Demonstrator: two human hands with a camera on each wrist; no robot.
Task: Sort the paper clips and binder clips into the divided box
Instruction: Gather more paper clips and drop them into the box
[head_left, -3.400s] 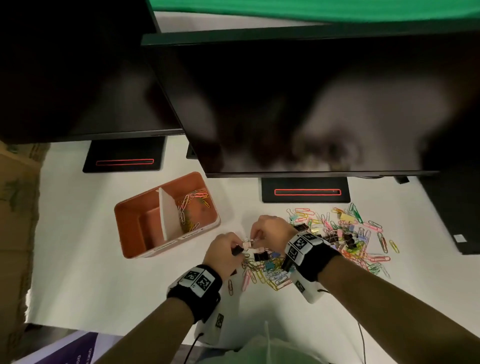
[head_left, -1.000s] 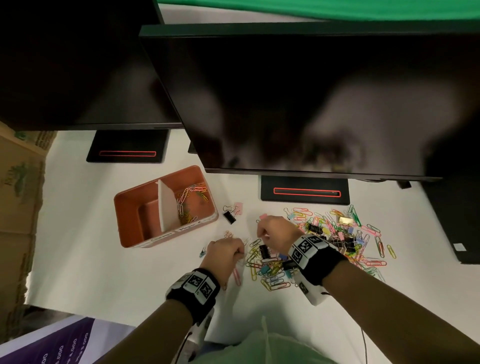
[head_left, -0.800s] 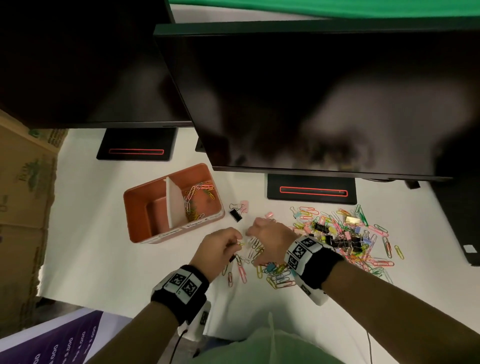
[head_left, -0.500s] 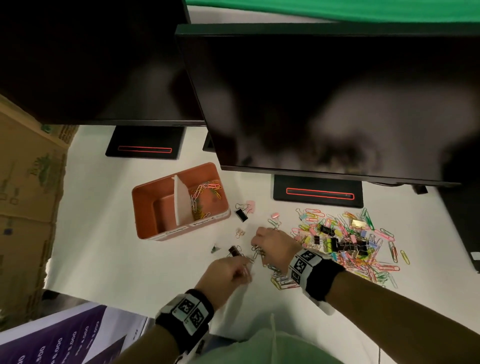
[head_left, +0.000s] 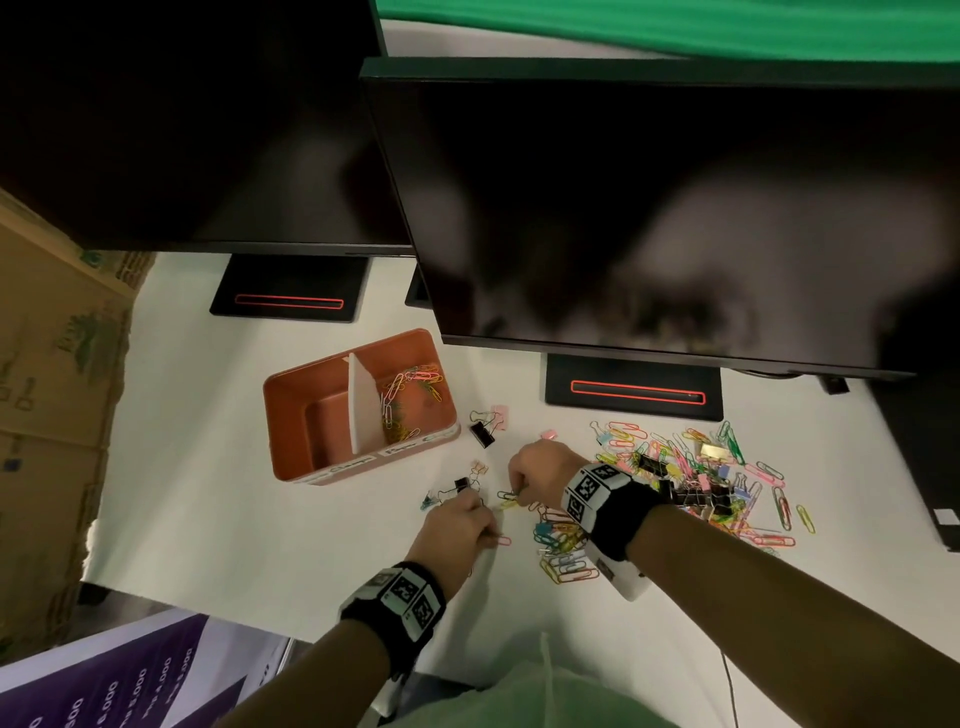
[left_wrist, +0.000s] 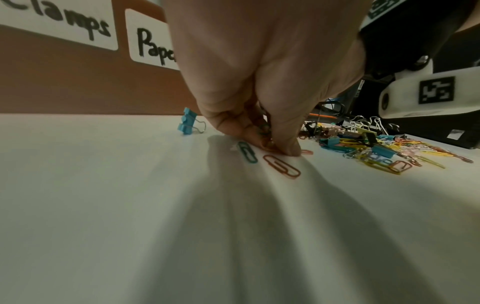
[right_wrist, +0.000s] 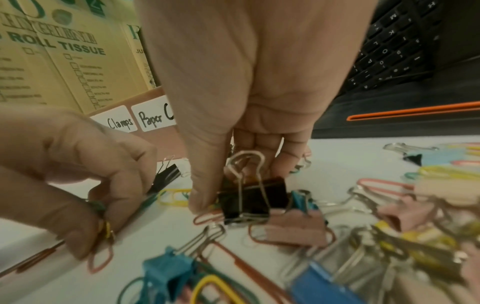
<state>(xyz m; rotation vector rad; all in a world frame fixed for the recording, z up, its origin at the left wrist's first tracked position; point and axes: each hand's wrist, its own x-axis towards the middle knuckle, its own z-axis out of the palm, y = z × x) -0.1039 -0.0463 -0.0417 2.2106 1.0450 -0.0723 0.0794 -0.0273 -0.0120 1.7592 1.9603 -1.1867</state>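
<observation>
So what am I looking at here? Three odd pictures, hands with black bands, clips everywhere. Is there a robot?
No robot: a person wears cameras on the head and on each wrist. The head view looks down at a white table, an orange divided box with paper clips in its right compartment, and a colourful pile of clips. The wrist views look along the fingers. The left hand pinches paper clips against the table. The right hand reaches into the pile beside a black binder clip; whether it grips it is unclear.

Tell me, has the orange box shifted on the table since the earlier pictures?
No. The orange box sits just as far in front of the left monitor base; only the camera shifted.
</observation>
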